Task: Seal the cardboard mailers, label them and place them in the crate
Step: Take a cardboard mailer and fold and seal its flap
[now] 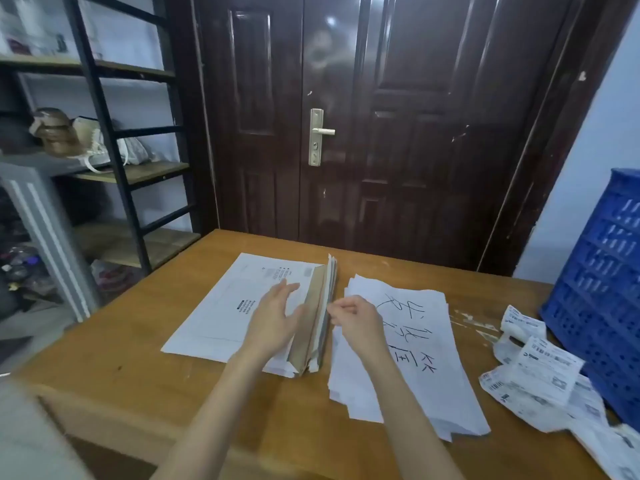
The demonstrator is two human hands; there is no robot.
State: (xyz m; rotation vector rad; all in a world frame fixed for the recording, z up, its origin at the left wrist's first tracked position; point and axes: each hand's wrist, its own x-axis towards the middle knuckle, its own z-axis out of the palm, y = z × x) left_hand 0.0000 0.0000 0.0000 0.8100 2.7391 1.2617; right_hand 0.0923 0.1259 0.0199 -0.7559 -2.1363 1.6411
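Note:
A stack of white cardboard mailers (221, 303) lies flat on the wooden table (145, 386), its brown-lined flaps (317, 317) standing up along the right edge. My left hand (273, 318) hovers with straight fingers against the raised flaps. My right hand (356, 315) has its fingers curled at the flaps' right side and seems to pinch a thin edge there. Right of it lies a pile of white sheets (401, 348) with handwritten black characters. Loose shipping labels (540, 372) lie at the table's right. A blue plastic crate (602, 282) stands at the far right.
A dark double door (381, 133) with a brass handle (320, 136) stands behind the table. A black metal shelf rack (131, 174) with bags and clutter is on the left. A grey slatted panel (45, 237) leans at the table's left.

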